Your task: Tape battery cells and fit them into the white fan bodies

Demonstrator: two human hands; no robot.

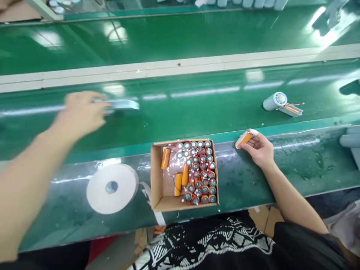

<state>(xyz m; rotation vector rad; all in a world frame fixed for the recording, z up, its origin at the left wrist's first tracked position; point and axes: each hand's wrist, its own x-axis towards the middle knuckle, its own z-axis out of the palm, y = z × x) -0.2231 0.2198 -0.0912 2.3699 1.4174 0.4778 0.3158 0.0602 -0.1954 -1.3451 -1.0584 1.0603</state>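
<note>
My left hand reaches out over the green belt at the left, blurred by motion, its fingers closed round a pale flat part. My right hand rests on the near ledge to the right of a cardboard box. It pinches an orange battery cell with a white end. The box holds several orange battery cells with red wires, most standing on end, three lying flat at its left side.
A roll of white tape lies flat on the ledge left of the box. A white cylindrical housing with a wired part lies on the belt at the right. Grey pieces sit at the far right edge.
</note>
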